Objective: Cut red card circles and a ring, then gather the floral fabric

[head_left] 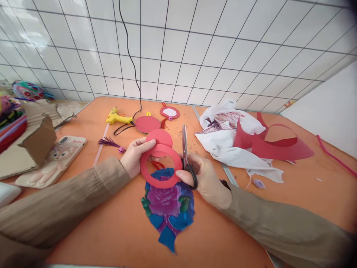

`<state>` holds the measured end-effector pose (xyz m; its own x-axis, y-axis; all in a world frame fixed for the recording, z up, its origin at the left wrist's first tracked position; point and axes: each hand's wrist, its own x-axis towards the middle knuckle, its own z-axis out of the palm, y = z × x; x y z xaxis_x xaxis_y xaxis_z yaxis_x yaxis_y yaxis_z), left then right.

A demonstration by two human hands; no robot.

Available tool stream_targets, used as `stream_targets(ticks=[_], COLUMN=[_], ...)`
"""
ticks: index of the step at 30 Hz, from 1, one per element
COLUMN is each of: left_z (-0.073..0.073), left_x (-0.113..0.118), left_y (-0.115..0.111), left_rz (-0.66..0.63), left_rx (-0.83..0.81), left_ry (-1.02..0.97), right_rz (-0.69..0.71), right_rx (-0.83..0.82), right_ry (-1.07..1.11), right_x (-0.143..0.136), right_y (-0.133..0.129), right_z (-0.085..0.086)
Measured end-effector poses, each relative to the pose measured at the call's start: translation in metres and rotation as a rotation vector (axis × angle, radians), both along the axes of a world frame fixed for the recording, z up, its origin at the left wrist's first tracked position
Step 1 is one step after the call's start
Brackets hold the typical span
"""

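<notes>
My left hand [135, 153] pinches a red paper disc [160, 137] together with the upper left edge of a red paper ring [146, 169]. The disc sits behind the ring's top, overlapping it. My right hand [205, 176] is closed around the black-handled scissors [184, 143], blades upward, and its thumb presses the ring's right edge. Below the ring, a piece of blue fabric with a purple flower [164, 201] lies on the table. Through the ring's opening, a bit of red cord [158, 164] shows.
On the orange table [117, 230] lie a yellow glue gun [118, 116], a red disc [147, 124], a small red-framed piece [170, 112], and a purple tassel [110, 142]. Left are a phone case [60, 156] and cardboard box [33, 145]; right, a white plastic bag [223, 145] and red paper offcuts [281, 149].
</notes>
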<state>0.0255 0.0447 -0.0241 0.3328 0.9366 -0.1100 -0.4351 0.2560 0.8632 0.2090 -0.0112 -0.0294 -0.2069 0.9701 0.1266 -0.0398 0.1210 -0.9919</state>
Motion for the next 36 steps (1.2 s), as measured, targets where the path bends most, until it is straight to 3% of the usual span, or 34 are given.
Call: stream_targets(ticks=[4, 6, 10, 13, 17, 20, 23, 29, 32, 36], left_z=[0.003, 0.007, 0.024, 0.038, 0.053, 0.058, 0.061, 0.059, 0.05, 0.033], left_x=[-0.001, -0.005, -0.018, -0.03, -0.038, -0.032, -0.015, 0.029, 0.044, 0.054], left_y=[0.005, 0.01, 0.023, 0.033, 0.044, 0.05, 0.052, 0.053, 0.057, 0.062], left_rz=[0.121, 0.188, 0.296, 0.322, 0.175, 0.021, -0.149, -0.504, -0.546, -0.488], left_rx=[0.018, 0.089, 0.305, 0.388, 0.334, 0.415, 0.569, 0.619, 0.67, 0.769], left_ry=[0.0, 0.04, 0.279, 0.491, 0.645, 0.853, 0.974, 1.003, 1.073, 1.151], right_rz=[0.011, 0.081, 0.272, 0.324, 0.37, 0.425, 0.444, 0.465, 0.477, 0.455], right_rx=[0.047, 0.073, 0.053, 0.035, 0.02, 0.02, -0.035, -0.107, -0.117, -0.089], right_ry=[-0.031, -0.041, -0.027, -0.036, -0.022, -0.016, -0.048, -0.053, -0.054, -0.071], right_x=[0.001, 0.001, 0.0, -0.001, -0.002, -0.001, 0.0, -0.001, -0.001, 0.0], right_y=[0.0, -0.002, -0.011, -0.016, -0.016, -0.014, -0.015, -0.017, -0.017, -0.017], right_z=[0.002, 0.004, 0.008, 0.008, 0.004, 0.0, -0.002, -0.003, -0.002, -0.003])
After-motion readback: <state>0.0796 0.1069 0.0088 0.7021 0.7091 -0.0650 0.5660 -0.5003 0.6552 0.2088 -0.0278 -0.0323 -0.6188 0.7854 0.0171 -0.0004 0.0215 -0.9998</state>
